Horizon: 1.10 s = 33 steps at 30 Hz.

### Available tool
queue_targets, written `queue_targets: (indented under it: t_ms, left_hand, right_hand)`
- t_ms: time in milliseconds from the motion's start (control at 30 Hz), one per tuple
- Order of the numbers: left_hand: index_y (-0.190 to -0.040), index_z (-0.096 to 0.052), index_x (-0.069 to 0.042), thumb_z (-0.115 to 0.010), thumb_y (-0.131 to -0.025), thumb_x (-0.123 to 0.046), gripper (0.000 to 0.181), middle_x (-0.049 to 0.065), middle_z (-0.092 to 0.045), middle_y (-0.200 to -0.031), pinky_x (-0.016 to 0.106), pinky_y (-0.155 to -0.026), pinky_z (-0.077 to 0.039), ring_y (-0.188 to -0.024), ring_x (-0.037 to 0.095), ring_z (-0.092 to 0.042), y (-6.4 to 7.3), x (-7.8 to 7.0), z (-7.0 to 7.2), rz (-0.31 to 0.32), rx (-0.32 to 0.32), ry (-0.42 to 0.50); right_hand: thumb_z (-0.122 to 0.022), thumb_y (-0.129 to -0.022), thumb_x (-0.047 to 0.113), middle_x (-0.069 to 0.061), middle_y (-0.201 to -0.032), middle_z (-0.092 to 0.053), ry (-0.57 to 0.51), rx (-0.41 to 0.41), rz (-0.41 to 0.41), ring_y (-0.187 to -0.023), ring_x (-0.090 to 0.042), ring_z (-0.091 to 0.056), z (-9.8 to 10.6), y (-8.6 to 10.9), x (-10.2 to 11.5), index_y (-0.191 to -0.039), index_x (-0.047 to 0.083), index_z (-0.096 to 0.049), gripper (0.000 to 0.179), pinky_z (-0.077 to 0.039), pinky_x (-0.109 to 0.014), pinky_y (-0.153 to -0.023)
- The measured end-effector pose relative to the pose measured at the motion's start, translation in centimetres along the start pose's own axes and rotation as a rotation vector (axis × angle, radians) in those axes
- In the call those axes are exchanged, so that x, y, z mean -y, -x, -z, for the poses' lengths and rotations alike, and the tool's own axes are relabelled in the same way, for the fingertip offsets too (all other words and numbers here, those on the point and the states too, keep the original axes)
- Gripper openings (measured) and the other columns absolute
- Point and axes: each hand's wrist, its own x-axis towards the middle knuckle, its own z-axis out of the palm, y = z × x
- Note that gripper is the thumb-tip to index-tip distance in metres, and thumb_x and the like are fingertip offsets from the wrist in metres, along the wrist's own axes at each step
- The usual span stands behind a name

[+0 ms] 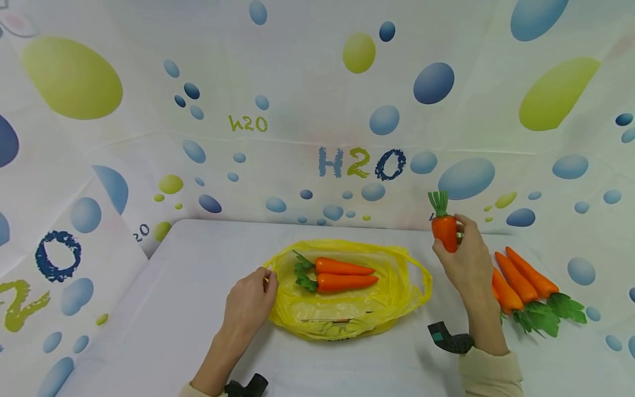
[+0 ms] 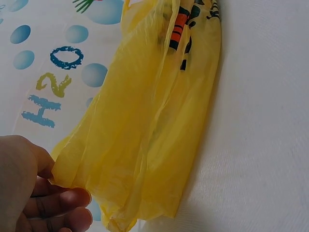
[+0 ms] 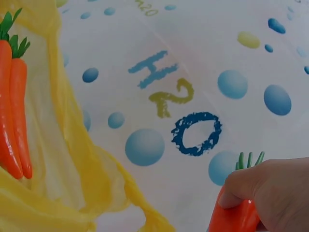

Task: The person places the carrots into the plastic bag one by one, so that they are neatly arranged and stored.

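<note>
At the left end of a yellow bag (image 1: 292, 317), my left hand (image 1: 251, 296) pinches the rim; the left wrist view shows orange-and-black print (image 2: 178, 30) outside but hides two carrots (image 1: 347, 283) lying side by side within. Right of the bag, my right hand (image 1: 468, 256) clamps a shorter carrot (image 1: 444, 230) between thumb and fingers, green top up. At far right, only the head view shows three more carrots (image 1: 517, 278) on the white table (image 1: 168, 314), my right arm (image 1: 485, 320) blocking part of the leftmost.
</note>
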Motion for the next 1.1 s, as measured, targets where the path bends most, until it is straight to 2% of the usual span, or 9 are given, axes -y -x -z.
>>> queue_targets:
  t_ms: [333, 567, 667, 733, 800, 933, 1100]
  left_hand:
    - [-0.093, -0.069, 0.0, -0.061, -0.097, -0.017, 0.019, 0.002, -0.055, -0.062, 0.02, -0.047, -0.037, -0.049, 0.01, -0.042, 0.0, 0.0, 0.0, -0.004, 0.0, -0.005]
    - [-0.093, -0.069, 0.0, -0.061, -0.097, -0.017, 0.019, 0.002, -0.056, -0.062, 0.02, -0.047, -0.037, -0.049, 0.01, -0.041, 0.0, 0.0, 0.0, -0.006, -0.001, -0.004]
    - [-0.094, -0.069, 0.0, -0.061, -0.097, -0.018, 0.019, 0.002, -0.055, -0.062, 0.02, -0.047, -0.037, -0.049, 0.01, -0.041, 0.0, 0.0, 0.0, -0.006, -0.001, -0.004]
    - [-0.093, -0.068, -0.001, -0.061, -0.097, -0.018, 0.019, 0.002, -0.056, -0.062, 0.02, -0.047, -0.037, -0.05, 0.01, -0.041, 0.0, 0.0, 0.0, -0.007, -0.002, -0.005]
    - [-0.093, -0.068, -0.001, -0.061, -0.097, -0.018, 0.019, 0.002, -0.056, -0.063, 0.02, -0.048, -0.038, -0.05, 0.01, -0.042, 0.0, 0.0, 0.0, -0.009, -0.004, -0.006]
    - [-0.091, -0.068, -0.001, -0.062, -0.097, -0.017, 0.018, 0.003, -0.056, -0.063, 0.021, -0.047, -0.038, -0.05, 0.01, -0.042, 0.0, 0.0, 0.0, -0.021, -0.013, -0.005]
    - [-0.091, -0.068, -0.001, -0.061, -0.097, -0.017, 0.018, 0.003, -0.057, -0.063, 0.02, -0.047, -0.038, -0.05, 0.01, -0.042, 0.0, 0.0, 0.0, -0.025, -0.017, -0.003]
  right_hand:
    - [-0.067, -0.09, 0.017, -0.025, -0.14, -0.054, -0.089, -0.1, 0.118, -0.114, -0.044, -0.061, 0.5, 0.9, 1.8, -0.151, 0.008, -0.035, 0.069, -0.053, -0.06, -0.091]
    - [-0.07, -0.088, 0.011, -0.024, -0.139, -0.056, -0.125, -0.174, 0.215, -0.109, -0.041, -0.064, 0.5, 1.4, 2.7, -0.148, 0.006, -0.04, 0.067, -0.055, -0.057, -0.088]
    - [-0.072, -0.087, 0.009, -0.022, -0.137, -0.058, -0.134, -0.21, 0.256, -0.107, -0.038, -0.065, 0.6, 1.5, 3.1, -0.147, 0.007, -0.042, 0.068, -0.056, -0.029, -0.09]
    - [-0.073, -0.086, 0.008, -0.021, -0.137, -0.058, -0.146, -0.231, 0.281, -0.106, -0.037, -0.065, 0.6, 1.7, 3.3, -0.147, 0.007, -0.043, 0.068, -0.047, -0.01, -0.088]
    - [-0.074, -0.085, 0.008, -0.019, -0.137, -0.058, -0.166, -0.24, 0.295, -0.106, -0.035, -0.065, 0.6, 1.9, 3.6, -0.147, 0.007, -0.043, 0.069, -0.034, 0.002, -0.085]
    - [-0.074, -0.086, 0.008, -0.018, -0.139, -0.057, -0.214, -0.229, 0.314, -0.107, -0.033, -0.064, 0.6, 2.3, 4.4, -0.148, 0.008, -0.041, 0.07, -0.034, 0.003, -0.087]
    - [-0.073, -0.086, 0.009, -0.017, -0.139, -0.057, -0.22, -0.21, 0.34, -0.109, -0.032, -0.064, 0.4, 2.8, 5.2, -0.15, 0.011, -0.039, 0.072, -0.036, 0.001, -0.089]
